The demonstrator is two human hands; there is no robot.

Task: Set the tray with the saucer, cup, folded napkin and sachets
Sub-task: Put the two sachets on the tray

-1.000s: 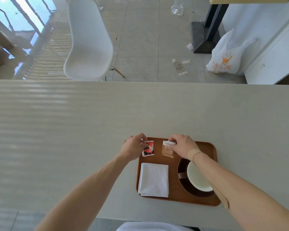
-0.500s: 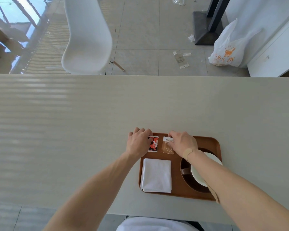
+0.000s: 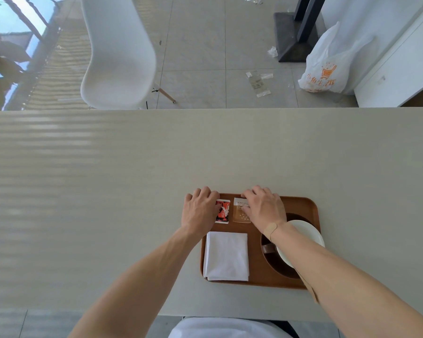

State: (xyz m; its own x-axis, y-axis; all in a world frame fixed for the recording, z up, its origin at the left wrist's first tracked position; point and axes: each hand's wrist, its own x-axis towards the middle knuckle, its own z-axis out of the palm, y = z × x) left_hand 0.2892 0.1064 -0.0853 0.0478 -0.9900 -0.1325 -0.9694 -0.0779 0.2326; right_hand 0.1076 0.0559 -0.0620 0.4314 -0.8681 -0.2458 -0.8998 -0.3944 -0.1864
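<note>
Here, a brown wooden tray [image 3: 303, 206] sits near the pale bench's [image 3: 108, 191] front edge. At its far edge, left hand [image 3: 200, 211] fingers curl onto a red-and-black sachet [image 3: 223, 212]; right hand [image 3: 264, 207] fingers pinch a tan sachet [image 3: 239, 214]. White folded napkin [image 3: 226, 256] front-left; white cup [image 3: 300, 236] on dark saucer [image 3: 276, 262], right.

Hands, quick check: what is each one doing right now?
Left hand: fingers curled, touching the red sachet on the tray.
Right hand: fingers curled on the brown sachet.
</note>
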